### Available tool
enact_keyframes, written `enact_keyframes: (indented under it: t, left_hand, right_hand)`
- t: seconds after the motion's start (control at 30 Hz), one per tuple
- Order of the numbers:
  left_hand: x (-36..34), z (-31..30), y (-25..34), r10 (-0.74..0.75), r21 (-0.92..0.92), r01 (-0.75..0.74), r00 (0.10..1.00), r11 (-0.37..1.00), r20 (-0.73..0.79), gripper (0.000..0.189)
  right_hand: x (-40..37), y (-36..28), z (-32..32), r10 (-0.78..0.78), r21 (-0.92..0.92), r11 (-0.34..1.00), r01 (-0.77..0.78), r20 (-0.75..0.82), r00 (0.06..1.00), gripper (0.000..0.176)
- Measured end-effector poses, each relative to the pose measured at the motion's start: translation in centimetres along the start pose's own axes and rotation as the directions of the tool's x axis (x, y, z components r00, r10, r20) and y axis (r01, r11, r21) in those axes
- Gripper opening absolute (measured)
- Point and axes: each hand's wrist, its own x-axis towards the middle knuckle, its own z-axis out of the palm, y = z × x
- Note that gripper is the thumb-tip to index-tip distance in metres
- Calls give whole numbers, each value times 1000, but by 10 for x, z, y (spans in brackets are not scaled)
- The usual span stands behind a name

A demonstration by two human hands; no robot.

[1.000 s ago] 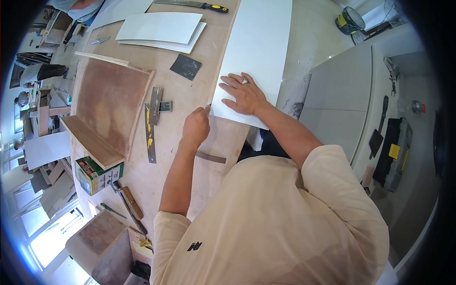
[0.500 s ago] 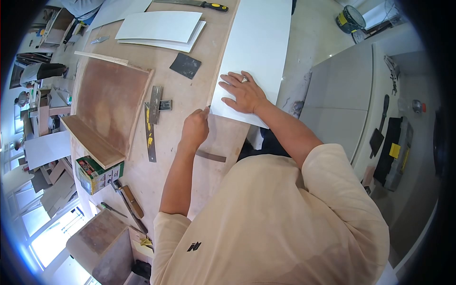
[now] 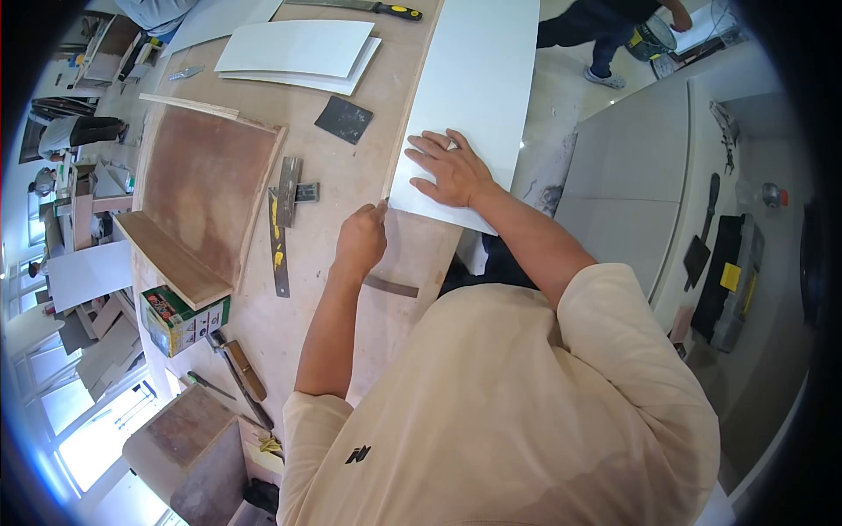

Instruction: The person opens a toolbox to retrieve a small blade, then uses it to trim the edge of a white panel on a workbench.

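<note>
A long white board (image 3: 478, 83) lies on the wooden worktable (image 3: 329, 184), running away from my body. My right hand (image 3: 449, 171) rests flat near its close end, fingers spread. Beside the board's near left corner, my left hand (image 3: 361, 237) is closed, thumb side toward the board. Whatever its fingers may hold is hidden; only a tiny dark bit shows at their tips. A curved dark strip (image 3: 390, 287) lies just behind that hand. Left of it are a metal ruler with yellow marks (image 3: 278, 245) and a grey scraper blade (image 3: 289, 193).
Toward the back are stacked white panels (image 3: 294, 48), a dark square sheet (image 3: 344, 120) and a yellow-black handsaw (image 3: 399, 12). A wooden tray-like frame (image 3: 206, 175) and a green box (image 3: 180, 322) stand left. Another person's legs (image 3: 601, 44) show at the upper right, near a bucket (image 3: 651, 39).
Another person has come into view at the upper right, beside the bucket. Both my hands and the board stay practically where they were.
</note>
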Motion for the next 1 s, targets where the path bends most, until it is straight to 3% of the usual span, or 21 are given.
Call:
enact_keyframes:
  t: [0.57,0.67,0.83,1.0]
  left_hand:
    - [-10,-1,-2,-33,21,32,998,999,49,28]
    - [-26,5,-8,-73,165,39,975,986,210,31]
    - [-57,-9,-2,-91,44,87,988,995,122,35]
    - [-39,-22,3,-99,-18,98,993,995,-67,33]
  right_hand:
    - [0,0,-1,-11,20,1000,12,-23,1000,56]
    - [0,0,-1,-19,18,1000,19,-26,999,56]
    - [-1,-1,2,-26,26,999,28,-73,997,55]
    - [-1,-1,4,-33,31,999,36,-83,996,56]
